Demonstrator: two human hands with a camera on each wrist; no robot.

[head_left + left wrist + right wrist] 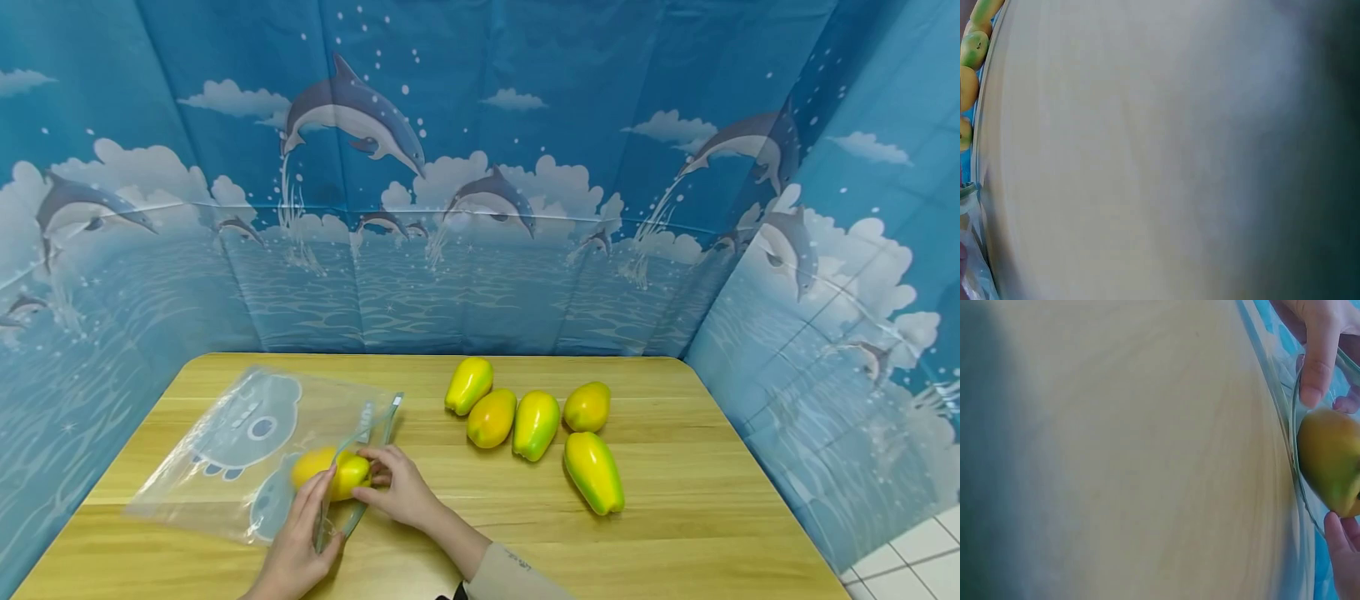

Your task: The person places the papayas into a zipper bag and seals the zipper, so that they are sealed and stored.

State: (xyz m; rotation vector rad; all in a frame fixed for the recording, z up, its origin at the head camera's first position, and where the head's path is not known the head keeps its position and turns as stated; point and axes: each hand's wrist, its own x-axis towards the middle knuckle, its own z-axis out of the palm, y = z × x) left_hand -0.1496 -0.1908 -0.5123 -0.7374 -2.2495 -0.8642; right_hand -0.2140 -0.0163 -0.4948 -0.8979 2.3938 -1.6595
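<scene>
A clear zip bag point(217, 500) with blue cartoon prints lies flat at the left of the table, its mouth facing right. In the mouth sits a yellow-green papaya point(351, 477), partly inside, its far part seen through the plastic. My left hand point(300, 533) holds the near side of the bag's mouth, fingers along the papaya. With thumb and fingertips, my right hand point(401, 487) grips the papaya's outer end. The right wrist view shows the papaya point(1329, 462) framed by the bag's rim, the left hand point(1322, 350) above and the right hand point(1344, 556) below.
Several more papayas stand loose to the right: a group near the back middle, including one papaya point(536, 425), and a longer papaya point(594, 472) nearer the front. The wooden table point(697, 500) meets a blue dolphin curtain point(480, 275) at its back edge.
</scene>
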